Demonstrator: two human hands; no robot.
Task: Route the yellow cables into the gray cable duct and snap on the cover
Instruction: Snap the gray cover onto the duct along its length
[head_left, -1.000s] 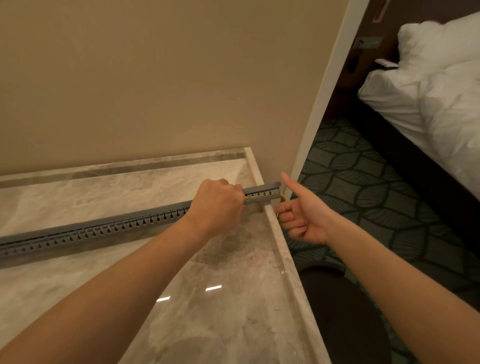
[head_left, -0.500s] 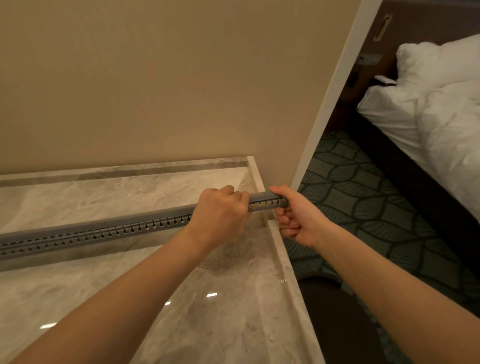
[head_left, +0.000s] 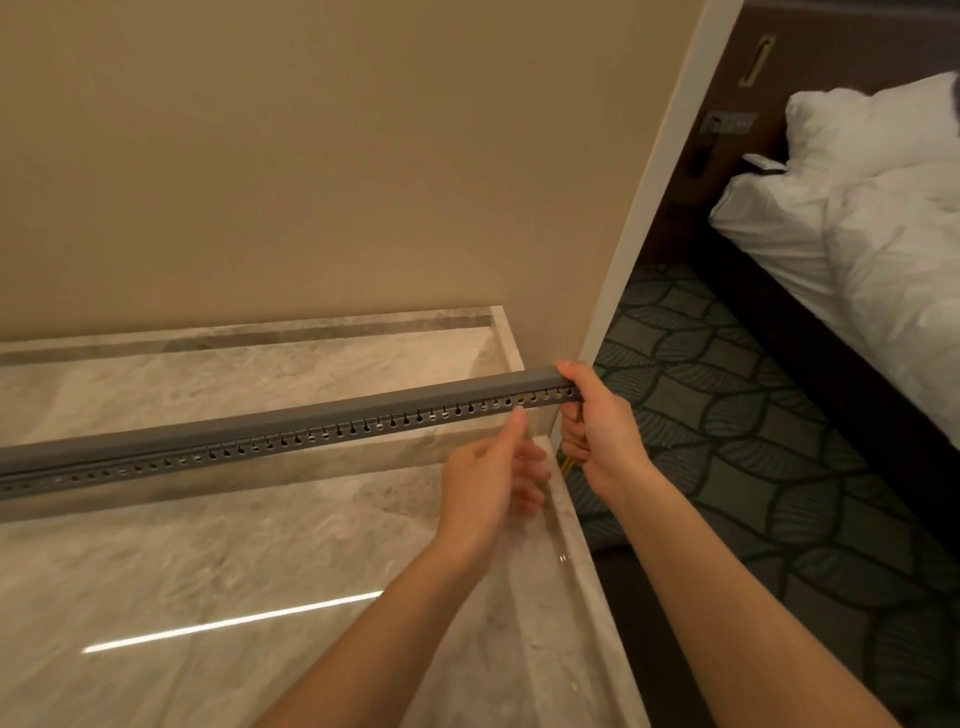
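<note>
A long gray cable duct (head_left: 291, 434) lies slanted across the marble counter, its slotted side facing me and its cover on top. Yellow cable shows through the slots near the right end (head_left: 532, 398), and a short yellow piece (head_left: 565, 464) hangs below that end. My right hand (head_left: 597, 426) grips the duct's right end, thumb on top. My left hand (head_left: 488, 478) is off the duct, just below it, with one fingertip touching its lower edge and the other fingers loosely curled.
The marble counter (head_left: 260, 545) has a raised rim (head_left: 571, 545) on the right. A beige wall (head_left: 311, 156) stands behind, ending in a white corner trim (head_left: 639, 228). Patterned carpet (head_left: 753, 441) and a bed with white bedding (head_left: 883, 234) lie to the right.
My left hand has let go of the duct and dropped below it. My right hand moved from open beside the end to gripping it. The duct's right end sits a little further right.
</note>
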